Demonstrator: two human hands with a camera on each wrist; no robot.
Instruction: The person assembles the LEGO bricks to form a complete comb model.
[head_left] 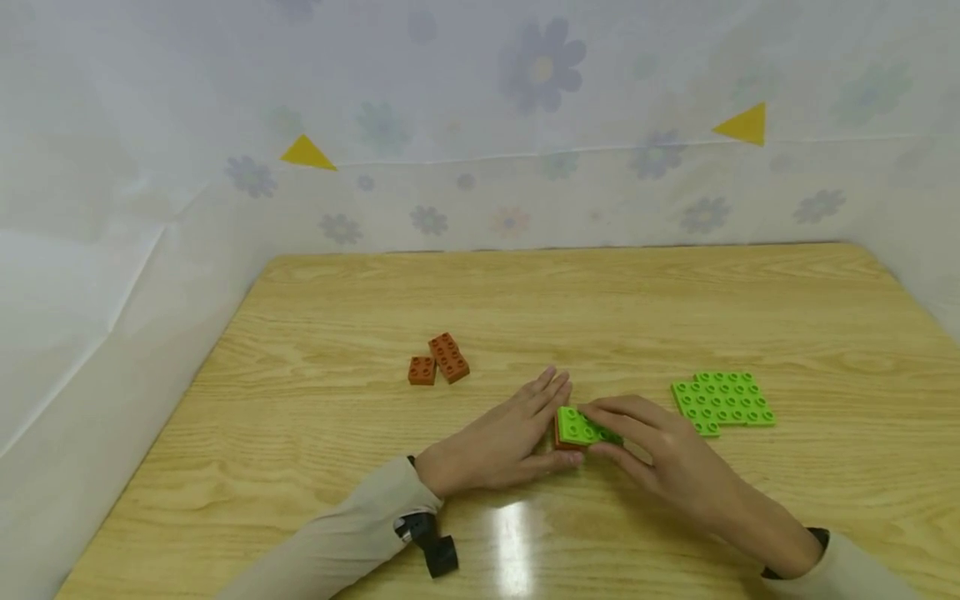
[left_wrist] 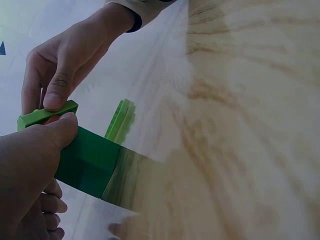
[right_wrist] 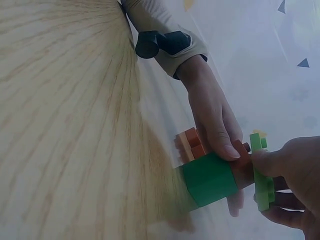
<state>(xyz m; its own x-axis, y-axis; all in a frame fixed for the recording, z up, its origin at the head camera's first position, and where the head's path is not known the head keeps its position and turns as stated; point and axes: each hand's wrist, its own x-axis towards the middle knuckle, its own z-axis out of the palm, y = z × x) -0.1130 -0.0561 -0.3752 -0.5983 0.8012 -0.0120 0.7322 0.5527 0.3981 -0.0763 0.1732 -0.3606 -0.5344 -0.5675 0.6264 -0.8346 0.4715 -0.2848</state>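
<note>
A stack stands on the table between both hands. Its base is a dark green block (right_wrist: 209, 179), with a brown toy brick (right_wrist: 244, 170) on top of it. My left hand (head_left: 506, 437) holds the stack at the brown brick, thumb on the near side and fingers on the far side. Above that, my right hand (head_left: 671, 454) pinches a light green studded plate (head_left: 573, 425) between thumb and fingers. Brown studs show beside the plate in the right wrist view, where it sits slightly tilted over the brick. From above, the dark green block is hidden.
Two loose brown bricks, a longer one (head_left: 450, 360) and a square one (head_left: 422, 372), lie behind and left of the left hand. Several light green plates (head_left: 723, 402) lie side by side right of the stack. A patterned white sheet (head_left: 465, 200) hangs behind the table.
</note>
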